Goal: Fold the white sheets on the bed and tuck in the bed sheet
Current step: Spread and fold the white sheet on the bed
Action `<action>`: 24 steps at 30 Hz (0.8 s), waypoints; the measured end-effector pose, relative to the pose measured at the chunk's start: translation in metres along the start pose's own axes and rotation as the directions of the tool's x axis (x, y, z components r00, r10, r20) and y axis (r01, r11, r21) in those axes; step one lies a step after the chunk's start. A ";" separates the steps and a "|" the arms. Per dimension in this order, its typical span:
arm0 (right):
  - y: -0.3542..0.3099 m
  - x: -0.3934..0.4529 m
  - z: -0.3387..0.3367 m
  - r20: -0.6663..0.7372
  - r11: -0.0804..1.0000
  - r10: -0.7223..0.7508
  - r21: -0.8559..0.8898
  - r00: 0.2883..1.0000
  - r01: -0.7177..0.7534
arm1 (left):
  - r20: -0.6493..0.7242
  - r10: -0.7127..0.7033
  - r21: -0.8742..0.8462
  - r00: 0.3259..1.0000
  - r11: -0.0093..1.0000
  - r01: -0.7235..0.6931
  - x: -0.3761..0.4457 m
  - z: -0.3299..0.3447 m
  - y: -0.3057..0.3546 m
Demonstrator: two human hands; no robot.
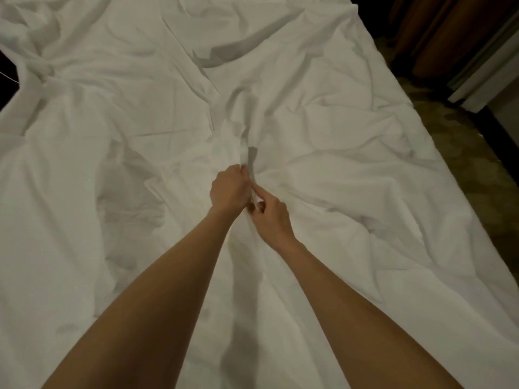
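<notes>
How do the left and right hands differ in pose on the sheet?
The left hand sits farther up the bed, its fingers curled round a bunched ridge of the white sheet. The right hand sits nearer the camera, index finger stretched toward the left hand, the other fingers curled at the fold. Both hands touch each other and work the same ridge at mid-bed.

Both arms reach out over the rumpled white sheet [323, 153]. The left hand [229, 189] and right hand [271, 217] touch, fingers [244, 175] pinching one raised fold between them.
</notes>
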State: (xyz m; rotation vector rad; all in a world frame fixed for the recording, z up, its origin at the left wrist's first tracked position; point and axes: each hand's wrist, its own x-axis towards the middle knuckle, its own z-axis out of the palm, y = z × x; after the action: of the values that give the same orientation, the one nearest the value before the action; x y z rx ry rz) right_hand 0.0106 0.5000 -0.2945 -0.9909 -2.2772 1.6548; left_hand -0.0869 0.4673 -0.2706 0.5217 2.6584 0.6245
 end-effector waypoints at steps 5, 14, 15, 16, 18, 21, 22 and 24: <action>0.015 0.019 -0.051 -0.223 0.990 0.077 0.133 0.972 -0.048 | 0.024 0.149 -0.123 0.989 0.982 -0.145 0.001 0.018 0.069; 0.073 0.030 -0.121 -0.201 0.890 0.454 0.074 0.868 -0.449 | 0.537 0.270 -0.080 0.799 0.960 -0.270 -0.014 0.094 0.114; 0.076 0.027 -0.123 -0.198 0.890 0.455 0.065 0.868 -0.451 | 0.539 0.265 -0.058 0.800 0.959 -0.278 -0.015 0.099 0.110; 0.077 0.024 -0.124 -0.209 0.896 0.442 0.063 0.872 -0.439 | 0.533 0.271 -0.039 0.801 0.954 -0.297 -0.018 0.103 0.105; 0.078 0.015 -0.125 -0.220 0.900 0.435 0.079 0.873 -0.428 | 0.497 0.291 -0.029 0.817 0.947 -0.320 -0.022 0.103 0.095; 0.086 -0.007 -0.127 -0.089 0.885 0.456 0.148 0.885 -0.441 | 0.389 0.314 -0.055 0.866 0.946 -0.319 -0.030 0.099 0.080; 0.089 -0.016 -0.127 -0.027 0.871 0.474 0.163 0.880 -0.464 | 0.363 0.319 -0.056 0.875 0.945 -0.321 -0.036 0.098 0.076; 0.095 -0.033 -0.126 0.038 0.846 0.504 0.179 0.863 -0.502 | 0.350 0.337 -0.067 0.874 0.940 -0.335 -0.049 0.094 0.070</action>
State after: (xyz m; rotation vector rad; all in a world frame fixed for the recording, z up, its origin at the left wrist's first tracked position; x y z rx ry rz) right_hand 0.1369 0.5957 -0.3233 -1.6485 -1.9057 1.9909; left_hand 0.0135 0.5377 -0.3029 1.0100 2.2366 0.5656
